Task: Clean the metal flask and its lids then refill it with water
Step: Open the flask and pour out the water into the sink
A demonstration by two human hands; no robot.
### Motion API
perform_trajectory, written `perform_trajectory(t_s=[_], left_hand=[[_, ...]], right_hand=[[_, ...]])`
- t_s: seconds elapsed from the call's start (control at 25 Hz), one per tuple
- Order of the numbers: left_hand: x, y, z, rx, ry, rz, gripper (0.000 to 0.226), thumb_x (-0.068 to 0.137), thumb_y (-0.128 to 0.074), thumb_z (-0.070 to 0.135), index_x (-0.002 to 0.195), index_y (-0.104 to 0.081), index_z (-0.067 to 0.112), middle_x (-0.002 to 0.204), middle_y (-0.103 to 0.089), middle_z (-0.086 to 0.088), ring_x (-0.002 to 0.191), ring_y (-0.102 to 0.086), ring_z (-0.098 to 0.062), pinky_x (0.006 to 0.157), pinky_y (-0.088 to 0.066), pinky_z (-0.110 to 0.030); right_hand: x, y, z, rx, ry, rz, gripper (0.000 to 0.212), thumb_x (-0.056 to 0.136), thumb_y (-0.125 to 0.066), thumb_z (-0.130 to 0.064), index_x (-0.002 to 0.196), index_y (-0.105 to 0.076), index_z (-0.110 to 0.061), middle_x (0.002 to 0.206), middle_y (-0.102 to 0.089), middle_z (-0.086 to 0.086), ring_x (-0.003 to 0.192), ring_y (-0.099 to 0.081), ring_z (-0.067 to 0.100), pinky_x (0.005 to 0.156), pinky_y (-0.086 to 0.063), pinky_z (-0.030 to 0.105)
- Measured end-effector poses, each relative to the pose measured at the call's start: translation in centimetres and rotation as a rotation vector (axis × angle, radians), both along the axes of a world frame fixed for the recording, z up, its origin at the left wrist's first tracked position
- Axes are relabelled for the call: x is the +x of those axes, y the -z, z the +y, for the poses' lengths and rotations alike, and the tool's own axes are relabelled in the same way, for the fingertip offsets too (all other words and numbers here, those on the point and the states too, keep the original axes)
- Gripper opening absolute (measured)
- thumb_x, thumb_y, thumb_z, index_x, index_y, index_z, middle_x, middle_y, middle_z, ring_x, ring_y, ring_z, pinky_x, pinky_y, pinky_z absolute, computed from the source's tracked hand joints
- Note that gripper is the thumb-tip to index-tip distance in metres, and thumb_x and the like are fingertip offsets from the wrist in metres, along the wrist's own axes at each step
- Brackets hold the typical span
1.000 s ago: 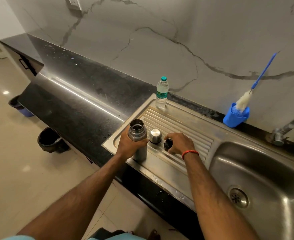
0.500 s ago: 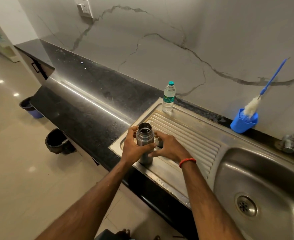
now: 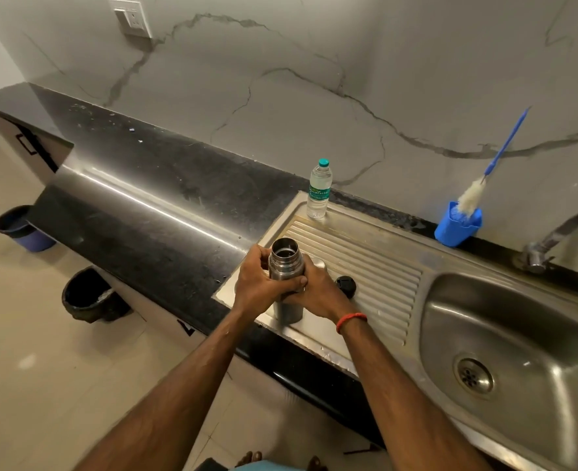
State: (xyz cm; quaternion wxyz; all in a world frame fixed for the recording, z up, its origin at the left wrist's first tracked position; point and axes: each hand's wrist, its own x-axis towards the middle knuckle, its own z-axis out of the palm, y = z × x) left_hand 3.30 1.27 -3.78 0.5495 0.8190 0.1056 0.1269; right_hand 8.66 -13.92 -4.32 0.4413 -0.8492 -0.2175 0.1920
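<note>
1. L hand (image 3: 260, 287) & R hand (image 3: 318, 294) both clamped round 1 steel flask (image 3: 284, 265), which is open-mouthed and upright on ribbed drainboard (image 3: 376, 263).
2. 2 lids: black lid (image 3: 346, 286) at 3 o'clock, steel lid (image 3: 319, 263) half-hidden behind R hand.
3. 1 clear water bottle (image 3: 318, 190) at 1 o'clock; 1 blue cup (image 3: 457, 229) w/ brush (image 3: 469, 197) at 2.
4. Glossy black table (image 3: 144, 205), veined marble wall (image 3: 280, 96), 2 bins (image 3: 90, 295) on floor (image 3: 42, 368) at 9.

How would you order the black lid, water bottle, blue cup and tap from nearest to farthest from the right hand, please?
1. Black lid, on the draining board just beside the right hand.
2. Water bottle, at the board's far corner.
3. Blue cup, against the wall, further right.
4. Tap, at the far right.
</note>
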Motion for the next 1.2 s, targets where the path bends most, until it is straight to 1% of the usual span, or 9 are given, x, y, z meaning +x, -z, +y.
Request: perform_trajectory(t_s=[0.08,0.2,0.24,0.36,0.48,0.72,0.84,1.0,1.2], left_hand=[[0.5,-1.0,0.4,-0.008,0.045,-0.029,0.078,0.051,-0.095,0.05,0.109,-0.053,0.018,0.101,-0.067,0.005,0.093,-0.066,-0.009,0.08,-0.06,-0.036],[1.4,-2.8,0.4,-0.011,0.127,-0.094,0.068,0.059,-0.098,0.031,0.108,-0.053,0.016,0.099,-0.065,0.006,0.092,-0.066,-0.009,0.076,-0.056,-0.023],[1.6,-3.4,0.2,-0.029,0.16,-0.114,0.067,0.06,-0.098,0.029,0.108,-0.053,0.017,0.099,-0.065,0.008,0.092,-0.066,-0.007,0.075,-0.056,-0.021],[2.2,-4.6,-0.7,-0.091,0.235,-0.164,0.067,0.059,-0.097,0.033,0.109,-0.054,0.02,0.101,-0.066,0.01,0.094,-0.065,-0.004,0.075,-0.056,-0.019],[2.5,-4.8,-2.4,-0.139,0.32,-0.187,0.074,0.053,-0.095,0.049,0.11,-0.057,0.019,0.102,-0.068,0.008,0.096,-0.066,-0.01,0.079,-0.059,-0.027],[1.7,-4.2,-6.5,-0.156,0.49,-0.187,0.072,0.047,-0.097,0.049,0.098,-0.059,0.016,0.091,-0.066,0.0,0.086,-0.062,-0.019,0.075,-0.057,-0.042],[0.7,-4.5,-8.9,-0.186,0.567,-0.15,0.072,0.045,-0.098,0.045,0.098,-0.058,0.016,0.09,-0.066,0.002,0.084,-0.061,-0.009,0.074,-0.056,-0.034],[-0.5,-5.2,-11.9,-0.228,0.652,-0.14,0.071,0.043,-0.096,0.047,0.098,-0.06,0.02,0.087,-0.067,0.013,0.081,-0.06,-0.001,0.07,-0.052,-0.021],[-2.2,-6.2,-15.8,-0.26,0.68,-0.15,0.074,0.042,-0.093,0.051,0.1,-0.061,0.018,0.089,-0.069,0.016,0.083,-0.062,0.001,0.071,-0.051,-0.017]], right_hand=[[-0.1,-0.9,0.2,0.027,0.05,-0.034,0.083,0.067,-0.089,-0.027,0.136,-0.044,-0.021,0.126,-0.064,-0.002,0.115,-0.06,0.018,0.1,-0.052,0.038],[-0.6,-2.5,0.1,0.08,0.139,-0.088,0.081,0.07,-0.089,-0.023,0.137,-0.045,-0.019,0.128,-0.063,-0.001,0.111,-0.058,0.011,0.089,-0.047,0.019],[-0.9,-3.1,0.0,0.101,0.173,-0.112,0.082,0.071,-0.088,-0.022,0.14,-0.044,-0.018,0.131,-0.062,0.0,0.111,-0.056,0.009,0.089,-0.045,0.017],[-1.9,-4.3,-0.6,0.149,0.277,-0.187,0.086,0.073,-0.087,-0.023,0.144,-0.039,-0.017,0.136,-0.059,0.001,0.113,-0.054,0.009,0.094,-0.047,0.022],[-3.0,-5.0,-2.3,0.166,0.367,-0.236,0.082,0.073,-0.087,-0.021,0.14,-0.042,-0.015,0.132,-0.061,0.001,0.11,-0.056,0.006,0.086,-0.045,0.009],[-6.8,-4.4,-6.8,0.098,0.544,-0.361,0.075,0.07,-0.089,-0.032,0.131,-0.049,-0.014,0.12,-0.068,0.001,0.103,-0.066,0.012,0.088,-0.057,0.028],[-9.1,-4.5,-8.9,0.11,0.621,-0.407,0.078,0.07,-0.089,-0.033,0.132,-0.049,-0.012,0.122,-0.068,0.001,0.106,-0.066,0.01,0.091,-0.058,0.03],[-11.2,-5.3,-11.6,0.158,0.717,-0.474,0.088,0.067,-0.092,-0.031,0.139,-0.043,-0.016,0.124,-0.067,-0.003,0.11,-0.065,0.002,0.09,-0.054,0.018],[-12.9,-5.9,-15.5,0.159,0.721,-0.508,0.084,0.068,-0.091,-0.028,0.138,-0.048,-0.014,0.126,-0.066,-0.003,0.111,-0.063,0.001,0.092,-0.054,0.021]])
